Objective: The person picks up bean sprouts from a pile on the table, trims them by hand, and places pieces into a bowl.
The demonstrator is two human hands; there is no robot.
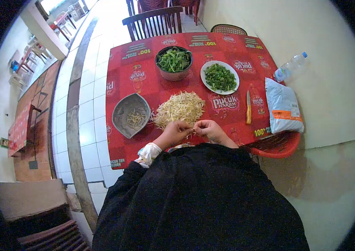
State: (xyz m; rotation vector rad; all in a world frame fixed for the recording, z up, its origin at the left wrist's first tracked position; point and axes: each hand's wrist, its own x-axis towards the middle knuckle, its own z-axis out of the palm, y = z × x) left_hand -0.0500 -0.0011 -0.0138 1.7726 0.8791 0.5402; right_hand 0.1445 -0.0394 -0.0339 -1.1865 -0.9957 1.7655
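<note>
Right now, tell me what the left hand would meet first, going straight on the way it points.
Most likely the right hand: the left hand points across toward it, and their tips show little or no gap, though depth is unclear.

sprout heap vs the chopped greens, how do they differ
The sprout heap is pale and stringy; the chopped greens are green and leafy. The sprout heap lies directly on the red tablecloth; the chopped greens sit on a white plate. The sprout heap spreads wider than the chopped greens. Both are loose piles.
</note>
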